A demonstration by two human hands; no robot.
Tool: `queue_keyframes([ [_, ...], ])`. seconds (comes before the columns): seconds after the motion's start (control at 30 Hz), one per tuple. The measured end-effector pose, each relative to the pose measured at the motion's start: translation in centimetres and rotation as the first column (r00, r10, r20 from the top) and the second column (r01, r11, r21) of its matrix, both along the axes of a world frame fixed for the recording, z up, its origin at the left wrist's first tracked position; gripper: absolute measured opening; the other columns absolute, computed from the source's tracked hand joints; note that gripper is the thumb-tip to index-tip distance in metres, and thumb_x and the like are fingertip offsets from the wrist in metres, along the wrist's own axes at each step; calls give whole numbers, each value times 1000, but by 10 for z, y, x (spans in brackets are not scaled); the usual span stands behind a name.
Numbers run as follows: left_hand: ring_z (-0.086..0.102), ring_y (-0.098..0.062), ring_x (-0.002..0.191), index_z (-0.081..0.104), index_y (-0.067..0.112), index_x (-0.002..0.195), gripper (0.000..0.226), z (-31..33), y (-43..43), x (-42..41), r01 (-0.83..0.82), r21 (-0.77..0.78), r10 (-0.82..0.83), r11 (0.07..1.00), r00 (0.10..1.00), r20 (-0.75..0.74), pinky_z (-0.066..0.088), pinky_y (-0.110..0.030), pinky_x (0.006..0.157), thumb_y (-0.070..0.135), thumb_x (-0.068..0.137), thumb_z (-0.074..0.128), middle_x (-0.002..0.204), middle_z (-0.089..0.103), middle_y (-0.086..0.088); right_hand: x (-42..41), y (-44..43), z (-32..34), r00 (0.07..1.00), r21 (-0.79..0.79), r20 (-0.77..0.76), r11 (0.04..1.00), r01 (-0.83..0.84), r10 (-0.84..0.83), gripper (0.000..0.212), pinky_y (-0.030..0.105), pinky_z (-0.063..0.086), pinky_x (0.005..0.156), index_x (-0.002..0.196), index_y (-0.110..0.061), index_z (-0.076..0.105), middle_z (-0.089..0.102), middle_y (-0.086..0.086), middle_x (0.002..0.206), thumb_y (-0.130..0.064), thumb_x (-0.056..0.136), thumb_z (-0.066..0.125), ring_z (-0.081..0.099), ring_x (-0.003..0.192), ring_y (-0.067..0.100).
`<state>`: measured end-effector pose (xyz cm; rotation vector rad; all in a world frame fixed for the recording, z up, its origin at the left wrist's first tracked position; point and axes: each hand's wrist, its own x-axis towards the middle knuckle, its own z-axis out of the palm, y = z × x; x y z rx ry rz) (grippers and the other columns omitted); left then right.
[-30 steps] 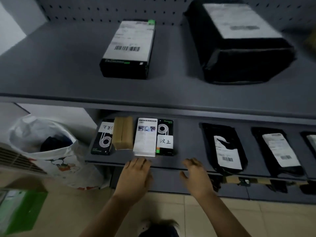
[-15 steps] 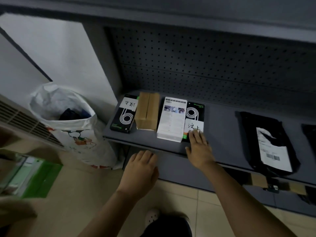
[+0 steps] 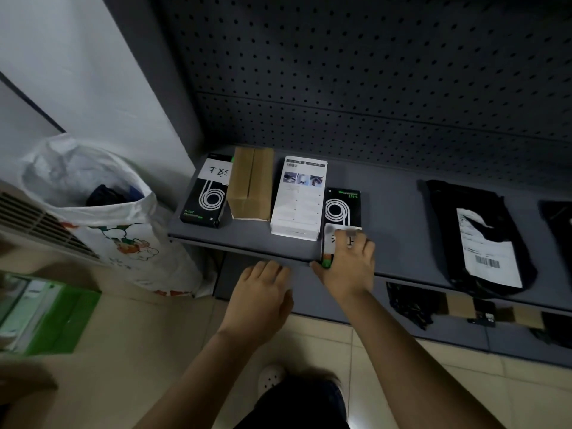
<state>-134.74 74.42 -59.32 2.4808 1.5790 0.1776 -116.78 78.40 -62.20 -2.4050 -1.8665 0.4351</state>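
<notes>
four boxes crowd the left end of the shelf (image 3: pixel 399 218): left black box (image 3: pixel 205 196), brown box (image 3: pixel 250 184), white box (image 3: pixel 297 205), right black box (image 3: pixel 342 209). the last two touch, so no finger fits between them. the shelf is bare from the right black box to the pouch (image 3: pixel 476 233), and along the front before the left two boxes. the pegboard (image 3: pixel 371 88) closes the back. a sack (image 3: pixel 102 218) stands just left.
</notes>
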Motion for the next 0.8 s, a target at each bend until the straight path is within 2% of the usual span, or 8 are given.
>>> queue_keyframes([
  [0.07, 58, -26, 80, 65, 14, 94, 31, -5, -2, -1, 7, 4, -7, 1000, 1000, 14, 49, -34, 68, 31, 79, 44, 89, 60, -5, 1, -3, 2, 998, 29, -54, 999, 23, -21, 73, 42, 37, 99, 139, -19, 35, 31, 14, 143, -43, 79, 69, 30, 124, 35],
  [0.23, 59, -27, 80, 64, 13, 92, 30, -5, -1, 2, 4, -17, -4, 1000, 1000, 30, 49, -36, 68, 30, 79, 44, 89, 60, -6, 28, -18, 21, 877, 149, -475, 976, 157, -69, 66, 36, 49, 79, 142, -21, 33, 45, 15, 134, -20, 85, 65, 58, 102, 34],
  [0.3, 59, -27, 82, 65, 13, 94, 32, -4, 2, 6, 4, -25, -3, 1000, 999, 36, 50, -36, 70, 31, 78, 44, 91, 62, -6, 45, -23, 23, 878, 211, -475, 960, 181, -61, 57, 35, 50, 75, 143, -15, 34, 54, 19, 127, -16, 91, 59, 62, 93, 35],
  [0.43, 60, -25, 82, 66, 14, 95, 33, -6, 4, 13, 9, -30, -8, 1000, 999, 34, 50, -35, 72, 30, 79, 42, 91, 63, -5, 68, -25, 15, 915, 256, -388, 941, 222, -110, 47, 28, 44, 75, 140, -4, 42, 50, 25, 130, -7, 95, 54, 63, 89, 39],
  [0.53, 60, -26, 83, 66, 13, 95, 33, -7, 8, 19, 31, -24, -30, 999, 999, 37, 50, -35, 73, 30, 80, 43, 92, 62, -6, 78, -24, 9, 920, 255, -363, 935, 247, -145, 48, 38, 51, 77, 141, -1, 43, 46, 25, 134, -8, 95, 56, 62, 87, 40],
  [0.6, 60, -26, 83, 66, 13, 97, 31, -9, 10, 22, 36, -9, -35, 999, 998, 46, 50, -34, 74, 28, 80, 46, 93, 62, -6, 83, -25, 4, 911, 239, -378, 933, 270, -167, 52, 39, 50, 81, 143, -3, 40, 44, 24, 135, -11, 95, 58, 61, 95, 39],
  [0.73, 61, -26, 83, 67, 12, 100, 27, -9, 14, 30, 51, 27, -53, 998, 996, 70, 51, -35, 74, 24, 76, 59, 94, 63, -7, 89, -26, 1, 825, 151, -501, 913, 380, -261, 59, 19, 39, 87, 145, -7, 36, 46, 16, 138, -13, 93, 62, 56, 111, 25],
  [0.8, 61, -26, 83, 66, 12, 101, 27, -8, 15, 34, 63, 50, -67, 997, 995, 73, 51, -35, 74, 23, 76, 62, 93, 63, -7, 95, -24, -3, 782, 104, -545, 901, 420, -302, 57, 19, 40, 89, 143, -9, 40, 50, 13, 135, -17, 92, 65, 56, 114, 23],
])
